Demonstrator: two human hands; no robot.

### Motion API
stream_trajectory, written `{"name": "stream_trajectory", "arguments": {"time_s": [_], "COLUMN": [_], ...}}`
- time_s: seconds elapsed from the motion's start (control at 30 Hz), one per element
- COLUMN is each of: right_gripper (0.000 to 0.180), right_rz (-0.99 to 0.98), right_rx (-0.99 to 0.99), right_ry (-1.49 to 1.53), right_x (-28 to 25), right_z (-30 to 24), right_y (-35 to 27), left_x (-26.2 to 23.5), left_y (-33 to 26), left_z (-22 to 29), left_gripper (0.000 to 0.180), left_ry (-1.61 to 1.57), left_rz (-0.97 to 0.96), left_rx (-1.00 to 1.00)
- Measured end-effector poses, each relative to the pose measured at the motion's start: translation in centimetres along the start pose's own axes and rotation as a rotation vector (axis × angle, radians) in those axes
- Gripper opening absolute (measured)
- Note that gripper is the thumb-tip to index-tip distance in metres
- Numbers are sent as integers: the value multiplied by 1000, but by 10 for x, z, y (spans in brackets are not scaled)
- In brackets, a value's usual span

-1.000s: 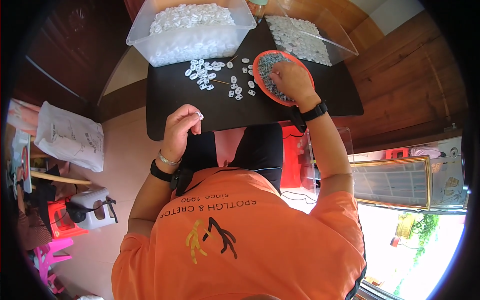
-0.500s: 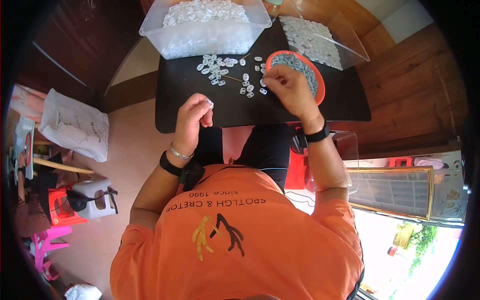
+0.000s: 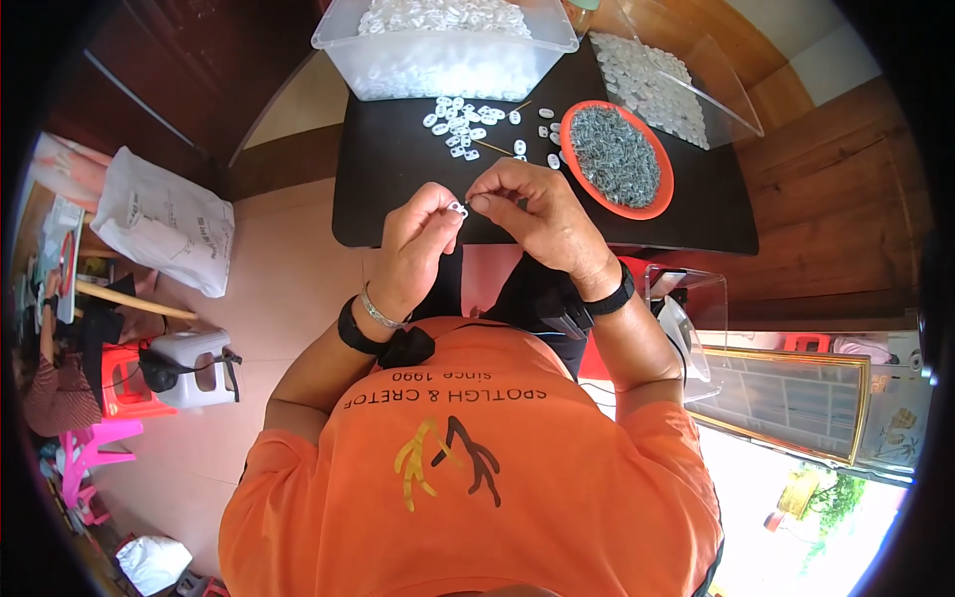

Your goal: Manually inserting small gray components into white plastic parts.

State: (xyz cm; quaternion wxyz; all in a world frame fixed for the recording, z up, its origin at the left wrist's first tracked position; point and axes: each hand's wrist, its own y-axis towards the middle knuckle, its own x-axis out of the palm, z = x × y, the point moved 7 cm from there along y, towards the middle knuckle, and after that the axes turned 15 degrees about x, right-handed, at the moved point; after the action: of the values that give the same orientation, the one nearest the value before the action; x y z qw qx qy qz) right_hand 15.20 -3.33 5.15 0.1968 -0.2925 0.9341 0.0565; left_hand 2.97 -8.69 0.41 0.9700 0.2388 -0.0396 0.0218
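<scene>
My left hand (image 3: pixel 422 239) pinches a small white two-hole plastic piece (image 3: pixel 459 210) between thumb and fingertips, above the table's near edge. My right hand (image 3: pixel 537 219) is closed in a pinch right beside that piece; whatever its fingertips hold is too small to make out. Beyond my right hand, an orange-red bowl (image 3: pixel 668 189) holds a heap of small grey metal pieces (image 3: pixel 615 157), perhaps screws. Several loose white plastic pieces (image 3: pixel 458 126) lie on the dark table (image 3: pixel 383 189) in front of my hands, with thin brownish sticks among them.
A clear tub (image 3: pixel 448 70) full of white pieces stands at the back. Right of it, a transparent panel (image 3: pixel 721 85) stands over many flat whitish pieces (image 3: pixel 652 85). At left are a white bag (image 3: pixel 169 224), a grey stool (image 3: pixel 196 370) and part of another person (image 3: pixel 60 383).
My right hand has come left from the bowl's edge to the white piece in my left hand. My left hand has shifted slightly inward, and the view has moved a little.
</scene>
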Motion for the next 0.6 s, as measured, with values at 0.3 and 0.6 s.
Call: {"name": "stream_trajectory", "arguments": {"time_s": [0.3,0.6], "right_gripper": [3,3], "right_rz": [-60,-68], "right_rx": [-1,-117], "right_ry": [-79,-211], "right_x": [0,-2], "right_z": [-3,-13], "right_y": [-5,-6], "left_x": [5,5], "left_y": [-1,-2], "left_z": [5,2], "left_gripper": [9,10], "left_ry": [19,62], "left_rz": [-24,-35], "left_rx": [6,-2]}}
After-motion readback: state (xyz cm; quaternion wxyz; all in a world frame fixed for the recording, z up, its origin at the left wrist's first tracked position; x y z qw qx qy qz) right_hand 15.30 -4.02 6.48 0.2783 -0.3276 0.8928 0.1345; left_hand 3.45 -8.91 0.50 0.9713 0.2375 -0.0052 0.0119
